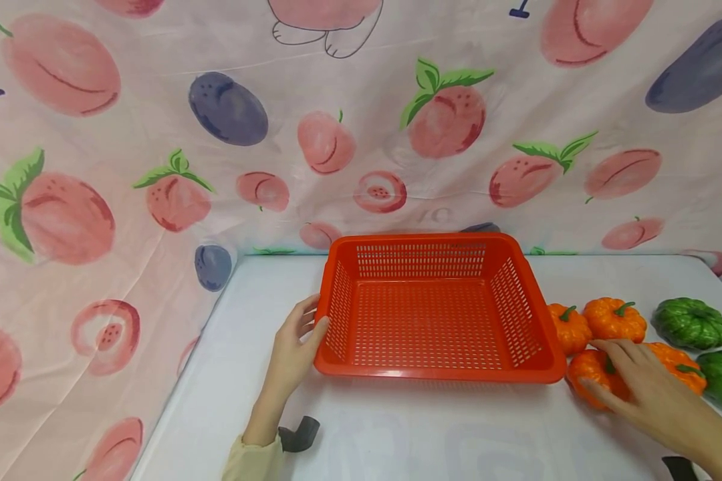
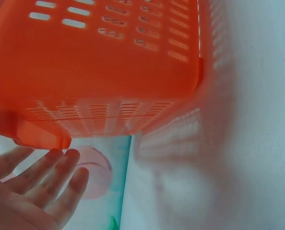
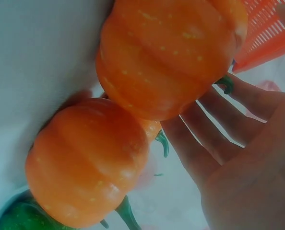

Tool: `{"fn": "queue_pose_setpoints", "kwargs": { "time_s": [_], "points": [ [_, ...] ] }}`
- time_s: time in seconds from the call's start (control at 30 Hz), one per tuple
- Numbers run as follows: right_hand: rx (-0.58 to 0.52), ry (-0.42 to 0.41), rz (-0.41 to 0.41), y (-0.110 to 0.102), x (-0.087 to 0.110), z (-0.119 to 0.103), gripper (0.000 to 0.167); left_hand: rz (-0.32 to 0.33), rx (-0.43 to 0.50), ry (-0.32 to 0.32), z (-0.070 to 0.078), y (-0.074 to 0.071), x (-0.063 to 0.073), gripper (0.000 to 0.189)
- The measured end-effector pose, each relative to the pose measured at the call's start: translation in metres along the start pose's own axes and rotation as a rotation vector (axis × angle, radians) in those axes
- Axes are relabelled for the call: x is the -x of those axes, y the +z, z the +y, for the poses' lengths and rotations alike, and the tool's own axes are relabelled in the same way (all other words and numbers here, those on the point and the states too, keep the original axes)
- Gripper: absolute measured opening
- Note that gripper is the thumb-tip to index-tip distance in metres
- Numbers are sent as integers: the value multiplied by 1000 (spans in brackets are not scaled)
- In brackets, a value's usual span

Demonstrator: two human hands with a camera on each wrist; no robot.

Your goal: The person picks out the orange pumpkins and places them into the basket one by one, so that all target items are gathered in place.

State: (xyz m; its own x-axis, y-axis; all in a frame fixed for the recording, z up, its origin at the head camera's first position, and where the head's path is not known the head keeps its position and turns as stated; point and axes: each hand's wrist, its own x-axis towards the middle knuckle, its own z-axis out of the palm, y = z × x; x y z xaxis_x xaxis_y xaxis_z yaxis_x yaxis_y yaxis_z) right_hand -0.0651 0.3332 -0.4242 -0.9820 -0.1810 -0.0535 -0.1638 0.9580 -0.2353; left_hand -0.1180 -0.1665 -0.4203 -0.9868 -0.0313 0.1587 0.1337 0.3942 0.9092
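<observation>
An orange-red plastic basket (image 1: 439,374) with slotted walls stands on the white table, its inside bare. My left hand (image 1: 293,354) is at its left rim, and in the left wrist view the fairly straight fingers (image 2: 68,167) reach the rim's edge. On the right, my right hand (image 1: 652,394) lies over a small orange pumpkin (image 1: 588,375) with a green stem. The right wrist view has the spread fingers (image 3: 224,115) beside that pumpkin (image 3: 166,57), not curled round it. A second orange pumpkin (image 3: 85,163) sits close by.
More orange pumpkins (image 1: 615,319) stand against the basket's right side, with green pumpkins (image 1: 692,323) farther right. A fruit-print cloth (image 1: 361,80) hangs behind and to the left of the table (image 1: 216,401). Dark wrist-mounted pieces (image 1: 299,434) show by both wrists.
</observation>
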Motion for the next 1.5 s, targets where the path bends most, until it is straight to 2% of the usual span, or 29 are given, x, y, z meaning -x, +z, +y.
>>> {"fn": "queue_pose_setpoints", "kwargs": {
  "time_s": [0.4, 0.67, 0.83, 1.13, 1.5],
  "points": [
    [-54, -50, 35, 7, 1, 11, 80, -37, 97, -45, -5, 4, -1, 49],
    [-38, -90, 89, 7, 0, 13, 69, -51, 153, -48, -6, 6, -2, 48],
    [-37, -79, 68, 5, -1, 13, 66, -56, 174, -55, -7, 6, -2, 48],
    [-25, -5, 6, 1, -2, 14, 78, -59, 179, -62, -8, 6, -1, 48],
    [-25, -9, 17, -3, -2, 10, 76, -74, 184, -51, -7, 2, 0, 49]
  ]
}}
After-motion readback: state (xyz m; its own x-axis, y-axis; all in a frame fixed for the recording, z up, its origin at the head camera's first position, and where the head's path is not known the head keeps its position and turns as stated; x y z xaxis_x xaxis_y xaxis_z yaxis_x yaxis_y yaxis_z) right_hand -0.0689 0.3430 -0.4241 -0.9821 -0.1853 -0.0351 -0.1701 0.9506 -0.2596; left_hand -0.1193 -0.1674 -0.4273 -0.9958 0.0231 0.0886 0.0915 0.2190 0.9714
